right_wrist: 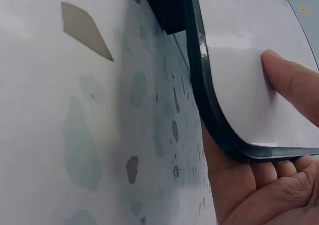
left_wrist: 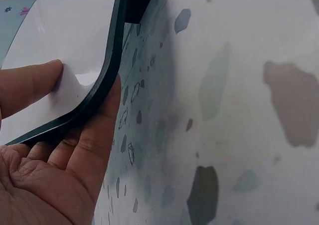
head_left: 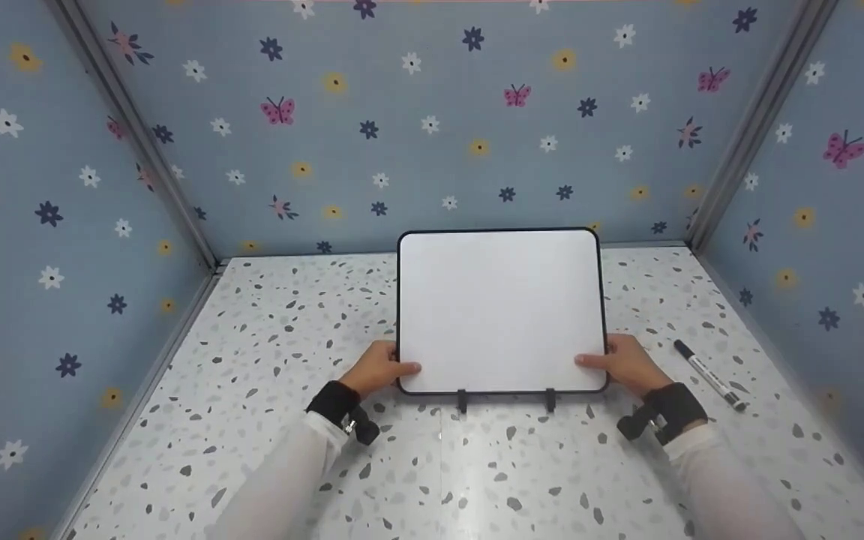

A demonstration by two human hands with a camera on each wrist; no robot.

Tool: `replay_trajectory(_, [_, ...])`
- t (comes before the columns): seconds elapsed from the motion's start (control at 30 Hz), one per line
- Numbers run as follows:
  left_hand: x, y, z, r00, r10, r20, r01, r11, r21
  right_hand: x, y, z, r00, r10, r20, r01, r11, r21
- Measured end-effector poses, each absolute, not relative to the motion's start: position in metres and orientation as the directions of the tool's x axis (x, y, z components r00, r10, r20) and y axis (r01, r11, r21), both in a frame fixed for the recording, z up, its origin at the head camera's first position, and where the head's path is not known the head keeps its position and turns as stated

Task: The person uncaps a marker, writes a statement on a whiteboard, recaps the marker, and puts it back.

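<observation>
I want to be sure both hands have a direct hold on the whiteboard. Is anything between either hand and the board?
Nothing visible. The left hand and right hand each grip a lower corner of the whiteboard directly. The marker lies apart, to the right.

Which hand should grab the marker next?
Right. The marker lies on the table just beside the right hand; the left hand is across the whiteboard, which both hold.
</observation>
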State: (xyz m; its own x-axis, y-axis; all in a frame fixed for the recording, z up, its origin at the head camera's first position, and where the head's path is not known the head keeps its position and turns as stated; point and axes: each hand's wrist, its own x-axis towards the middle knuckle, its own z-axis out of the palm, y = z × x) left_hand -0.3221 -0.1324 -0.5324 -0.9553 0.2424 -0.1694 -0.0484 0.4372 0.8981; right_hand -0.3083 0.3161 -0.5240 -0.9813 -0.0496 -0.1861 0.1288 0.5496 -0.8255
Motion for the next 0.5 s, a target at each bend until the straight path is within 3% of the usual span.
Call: replay_trajectory(0.5, [-0.284,-0.141,-0.539,-0.96,0.255,-0.112,0.013,0.445,0.895,-0.277,0.311,-0.524,-0.981,-0.086,-0.176,0.095,0.578,-0.811])
